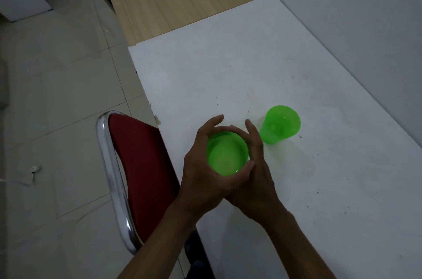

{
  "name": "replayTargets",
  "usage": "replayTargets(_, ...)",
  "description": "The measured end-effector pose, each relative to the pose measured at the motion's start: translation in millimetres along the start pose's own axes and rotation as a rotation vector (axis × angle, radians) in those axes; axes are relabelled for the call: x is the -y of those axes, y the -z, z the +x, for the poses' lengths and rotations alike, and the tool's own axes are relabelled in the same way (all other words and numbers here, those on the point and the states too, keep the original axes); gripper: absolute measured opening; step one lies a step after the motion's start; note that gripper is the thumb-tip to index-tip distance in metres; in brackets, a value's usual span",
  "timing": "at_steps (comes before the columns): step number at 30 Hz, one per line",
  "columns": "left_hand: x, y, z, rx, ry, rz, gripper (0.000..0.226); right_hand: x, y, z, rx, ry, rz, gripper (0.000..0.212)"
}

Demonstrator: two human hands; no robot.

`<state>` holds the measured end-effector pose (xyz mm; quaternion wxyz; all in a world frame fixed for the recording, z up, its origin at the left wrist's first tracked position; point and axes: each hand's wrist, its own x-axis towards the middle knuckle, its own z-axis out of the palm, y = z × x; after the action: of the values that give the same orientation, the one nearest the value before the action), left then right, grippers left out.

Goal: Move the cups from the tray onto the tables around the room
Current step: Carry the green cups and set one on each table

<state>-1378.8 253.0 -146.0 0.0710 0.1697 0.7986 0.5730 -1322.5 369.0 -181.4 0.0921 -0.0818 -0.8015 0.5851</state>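
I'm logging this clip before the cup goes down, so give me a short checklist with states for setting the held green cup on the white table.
1. Grip: left hand and right hand both wrap the held green cup: ok.
2. Cup upright, mouth up: ok.
3. Cup over the white table, not the red chair: ok.
4. Clear of the second green cup standing to its right: ok, a gap shows.
5. Base touching the table: cannot tell, the hands hide it.
6. Cup contents: cannot tell.
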Motion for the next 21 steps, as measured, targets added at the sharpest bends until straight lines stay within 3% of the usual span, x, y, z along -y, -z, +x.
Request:
replayTargets(4, -6, 2, -3, 0.03, 0.029, -0.032, 0.097, 5, -6, 3, -0.047, 0.017, 0.045, 0.122)
replayTargets(12, -19, 11, -2, 0.162, 0.035, -0.074, 0.117, 16, -12, -1, -0.143, -0.004, 0.101, 0.103)
replayTargets(21, -51, 30, -13, 0.225, 0.019, -0.199, 0.092, 47, -5, -6, -0.183, 0.055, 0.138, 0.093)
